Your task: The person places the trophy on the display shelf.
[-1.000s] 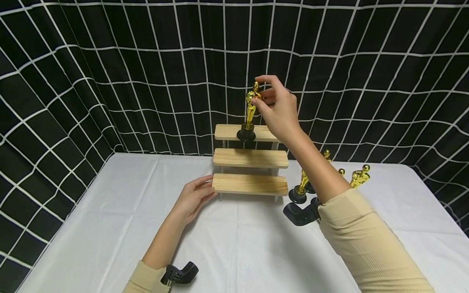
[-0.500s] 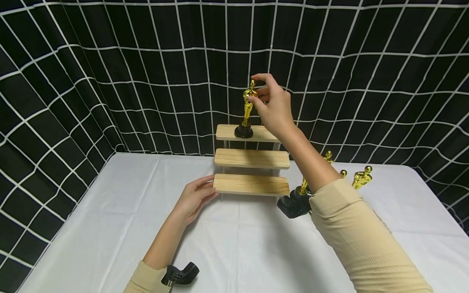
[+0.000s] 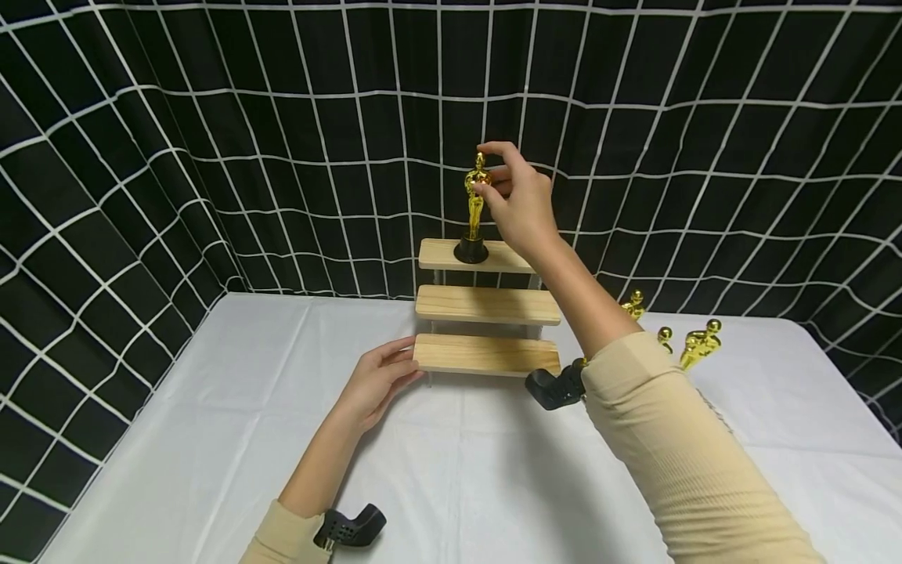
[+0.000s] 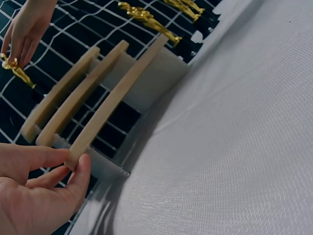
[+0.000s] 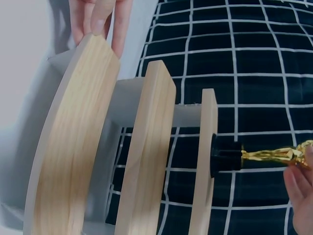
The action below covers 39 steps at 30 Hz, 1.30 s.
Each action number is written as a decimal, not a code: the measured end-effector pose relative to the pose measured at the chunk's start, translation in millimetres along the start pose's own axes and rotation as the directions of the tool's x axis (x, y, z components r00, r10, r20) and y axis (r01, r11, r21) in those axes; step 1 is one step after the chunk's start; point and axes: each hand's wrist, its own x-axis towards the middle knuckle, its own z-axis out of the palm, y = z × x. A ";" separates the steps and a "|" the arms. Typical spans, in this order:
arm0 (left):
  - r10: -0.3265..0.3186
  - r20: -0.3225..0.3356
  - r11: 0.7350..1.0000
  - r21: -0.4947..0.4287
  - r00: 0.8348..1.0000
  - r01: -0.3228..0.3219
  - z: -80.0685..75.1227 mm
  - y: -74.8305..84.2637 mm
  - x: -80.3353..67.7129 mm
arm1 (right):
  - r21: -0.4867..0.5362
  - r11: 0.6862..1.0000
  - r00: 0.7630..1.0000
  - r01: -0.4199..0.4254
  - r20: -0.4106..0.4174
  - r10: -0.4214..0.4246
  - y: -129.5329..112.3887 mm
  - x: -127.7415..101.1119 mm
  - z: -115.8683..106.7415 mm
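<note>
A gold trophy figurine (image 3: 475,205) with a round black base stands upright on the top board of a three-step wooden display stand (image 3: 486,352). My right hand (image 3: 523,200) pinches it by its upper body, index finger at the head. In the right wrist view the black base (image 5: 226,155) meets the top board. At the left end of the lowest board, my left hand (image 3: 377,384) grips the corner. The left wrist view shows thumb and fingers of the left hand (image 4: 44,186) pinching that board end.
Several more gold figurines (image 3: 700,343) stand on the white-covered table (image 3: 176,439) to the right, partly hidden behind the right forearm. A black curtain with a white grid (image 3: 317,125) hangs close behind the stand.
My right hand has moved slightly left with the figurine, whose tilted base has straightened and settled on the top board. My left hand keeps its hold on the stand.
</note>
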 end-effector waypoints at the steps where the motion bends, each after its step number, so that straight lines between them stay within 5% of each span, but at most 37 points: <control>1: -0.001 0.000 1.000 0.000 1.000 0.001 0.2 -0.1 0.1 | 0.000 1.000 1.000 -0.003 0.000 0.003 0.1 0.6 0.8; 16: 0.002 -0.001 1.000 0.006 1.000 -0.002 0.1 -0.8 1.5 | 0.055 0.998 0.999 -0.030 -0.024 0.031 3.7 -1.8 1.6; 39: 0.001 0.001 1.000 0.000 1.000 -0.001 1.0 0.5 0.2 | 0.128 0.991 0.997 0.031 -0.073 -0.022 14.6 -45.8 -8.4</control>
